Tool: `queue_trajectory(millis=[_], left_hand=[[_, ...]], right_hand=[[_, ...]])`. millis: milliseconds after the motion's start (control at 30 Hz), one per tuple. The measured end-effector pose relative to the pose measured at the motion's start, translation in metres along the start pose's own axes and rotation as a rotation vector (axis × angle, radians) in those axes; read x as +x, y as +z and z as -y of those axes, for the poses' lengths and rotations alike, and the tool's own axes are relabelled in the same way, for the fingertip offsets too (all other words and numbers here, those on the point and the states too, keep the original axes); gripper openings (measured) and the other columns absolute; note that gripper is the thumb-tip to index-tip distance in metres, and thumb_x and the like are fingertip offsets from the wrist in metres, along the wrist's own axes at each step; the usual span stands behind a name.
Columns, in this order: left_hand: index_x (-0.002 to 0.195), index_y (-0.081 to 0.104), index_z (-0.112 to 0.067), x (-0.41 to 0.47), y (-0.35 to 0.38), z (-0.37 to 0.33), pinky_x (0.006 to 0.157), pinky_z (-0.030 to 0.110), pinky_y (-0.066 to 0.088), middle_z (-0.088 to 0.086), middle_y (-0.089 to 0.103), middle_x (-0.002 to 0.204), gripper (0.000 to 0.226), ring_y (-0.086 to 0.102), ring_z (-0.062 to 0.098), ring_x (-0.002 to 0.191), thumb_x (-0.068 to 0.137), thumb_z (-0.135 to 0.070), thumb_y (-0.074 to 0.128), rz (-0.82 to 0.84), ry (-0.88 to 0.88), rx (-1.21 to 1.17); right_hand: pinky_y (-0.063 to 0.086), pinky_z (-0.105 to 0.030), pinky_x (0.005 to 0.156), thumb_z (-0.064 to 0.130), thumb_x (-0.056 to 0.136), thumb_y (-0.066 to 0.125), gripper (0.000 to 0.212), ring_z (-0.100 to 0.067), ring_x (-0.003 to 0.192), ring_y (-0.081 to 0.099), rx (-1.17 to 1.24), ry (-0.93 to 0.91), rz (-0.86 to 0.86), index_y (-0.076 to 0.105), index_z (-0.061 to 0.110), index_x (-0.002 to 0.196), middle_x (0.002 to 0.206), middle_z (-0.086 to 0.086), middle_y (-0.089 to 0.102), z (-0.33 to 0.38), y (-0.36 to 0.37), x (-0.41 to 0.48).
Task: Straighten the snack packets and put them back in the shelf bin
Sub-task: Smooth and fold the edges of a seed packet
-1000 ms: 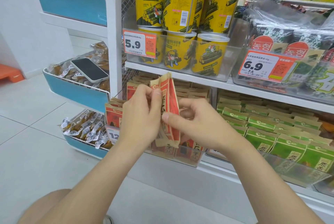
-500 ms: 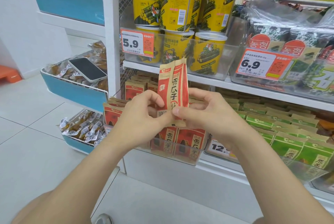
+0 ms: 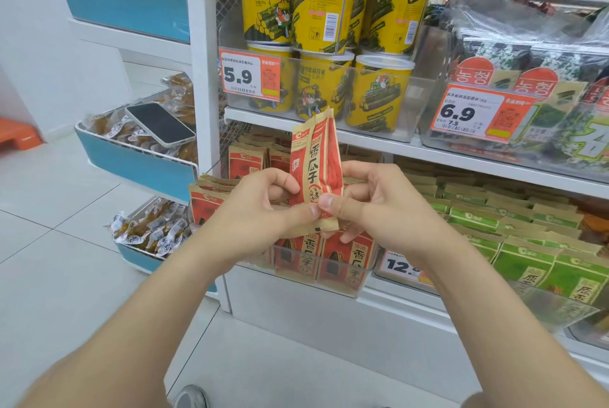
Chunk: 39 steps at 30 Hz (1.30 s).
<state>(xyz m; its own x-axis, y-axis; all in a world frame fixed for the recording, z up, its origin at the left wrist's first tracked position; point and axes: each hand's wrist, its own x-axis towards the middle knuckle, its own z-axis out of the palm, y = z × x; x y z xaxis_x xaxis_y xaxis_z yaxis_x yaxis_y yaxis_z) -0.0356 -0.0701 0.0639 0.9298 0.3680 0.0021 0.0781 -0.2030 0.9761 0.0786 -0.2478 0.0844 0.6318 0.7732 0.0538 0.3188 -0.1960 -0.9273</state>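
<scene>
I hold a small stack of red and tan snack packets (image 3: 316,163) upright in front of the shelf, printed face towards me. My left hand (image 3: 260,206) pinches their lower left edge. My right hand (image 3: 372,203) pinches the lower right edge, thumb on the front. Just below and behind them is the clear shelf bin (image 3: 329,279) with more of the same red packets standing in rows. The packets' bottom edge hangs above the bin's front wall.
Green packets (image 3: 514,242) fill the bin to the right. Yellow tubs (image 3: 329,45) stand on the shelf above, behind a 5.9 price tag. A phone (image 3: 161,124) lies on wrapped snacks in a blue side bin at the left. White floor tiles lie below.
The packets turned from edge-on to face-on and rose slightly. Both hands shifted their pinch to the lower edge.
</scene>
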Motion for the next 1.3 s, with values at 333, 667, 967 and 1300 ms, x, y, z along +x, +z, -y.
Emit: queue_trajectory(millis=[333, 667, 967, 1300], left_hand=[[0.117, 0.057, 0.0, 0.0, 0.002, -0.003, 0.076, 0.04, 0.068, 0.017, 0.08, 0.107, 0.031, 0.081, 0.028, 0.098, 0.095, -0.01, 0.077, -0.003, -0.007, -0.088], [0.118, 0.059, -0.001, 0.001, 0.0, -0.001, 0.077, 0.041, 0.068, 0.015, 0.081, 0.109, 0.034, 0.081, 0.029, 0.102, 0.093, -0.008, 0.08, 0.016, -0.009, -0.11], [0.113, 0.048, -0.013, 0.004, 0.004, 0.004, 0.092, 0.062, 0.058, 0.015, 0.075, 0.107, 0.029, 0.073, 0.026, 0.093, 0.103, -0.027, 0.071, -0.042, 0.043, -0.289], [0.106, 0.052, -0.018, 0.006, 0.013, 0.009, 0.091, 0.054, 0.05, 0.005, 0.065, 0.09, 0.013, 0.059, 0.028, 0.092, 0.107, -0.027, 0.061, 0.071, -0.008, -0.399]], right_hand=[[0.059, -0.03, 0.06, 0.022, 0.097, 0.079, 0.026, -0.022, 0.061, 0.074, -0.049, -0.102, -0.078, 0.074, 0.026, 0.122, 0.075, -0.014, 0.078, 0.008, 0.008, -0.005], [0.061, -0.034, 0.059, 0.02, 0.099, 0.077, 0.024, -0.035, 0.072, 0.079, 0.031, -0.049, -0.04, 0.073, 0.02, 0.122, 0.084, -0.017, 0.08, 0.007, 0.009, -0.002], [0.065, -0.059, 0.081, 0.036, 0.088, 0.089, 0.039, -0.037, 0.076, 0.078, -0.128, -0.061, 0.058, 0.071, 0.034, 0.123, 0.076, -0.008, 0.08, 0.001, 0.014, -0.002], [0.066, -0.053, 0.089, 0.019, 0.092, 0.086, 0.024, -0.032, 0.088, 0.082, 0.047, -0.032, -0.001, 0.08, 0.013, 0.114, 0.093, -0.01, 0.083, -0.002, 0.008, 0.001]])
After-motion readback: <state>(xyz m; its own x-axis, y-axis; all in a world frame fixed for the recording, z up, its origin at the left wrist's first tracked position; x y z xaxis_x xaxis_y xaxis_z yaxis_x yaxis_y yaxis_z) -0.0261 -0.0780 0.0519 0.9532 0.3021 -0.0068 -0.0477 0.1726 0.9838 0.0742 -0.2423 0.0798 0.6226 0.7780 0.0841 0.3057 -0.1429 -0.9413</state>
